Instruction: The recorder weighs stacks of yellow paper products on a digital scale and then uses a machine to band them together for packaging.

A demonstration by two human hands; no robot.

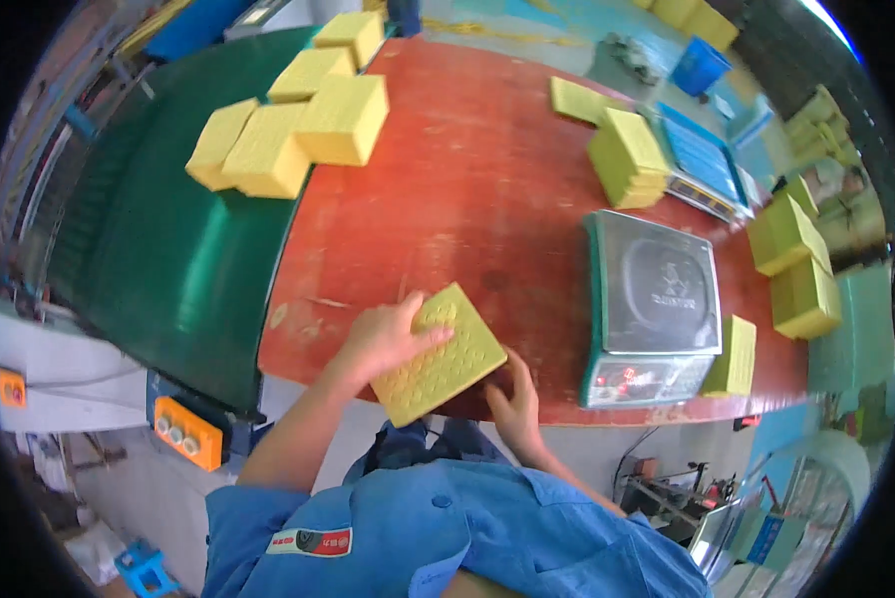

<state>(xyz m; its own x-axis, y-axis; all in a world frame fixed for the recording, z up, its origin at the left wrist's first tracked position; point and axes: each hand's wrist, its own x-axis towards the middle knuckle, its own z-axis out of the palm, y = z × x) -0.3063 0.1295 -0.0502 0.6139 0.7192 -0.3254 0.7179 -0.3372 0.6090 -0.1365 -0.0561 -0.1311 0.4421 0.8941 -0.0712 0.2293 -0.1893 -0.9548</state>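
In front of my body, over the near edge of the red table, is a tilted stack of yellow embossed sheets (457, 364). My left hand (393, 339) grips it from the left, thumb lying across the top face and the other fingers hidden. My right hand (517, 404) is at its right corner, with fingers curled against the edge and partly out of sight. To the right stands a digital scale (662, 289) with a bare steel plate. A yellow block (734, 359) leans or stands close against the scale's right side.
The red table (447, 179) adjoins a green conveyor belt (158, 269) on the left, where several yellow blocks (343, 120) sit at the far end. A second scale (697, 154) with a blue top stands far right beside a yellow stack (627, 159). An orange button box (188, 434) hangs below the belt.
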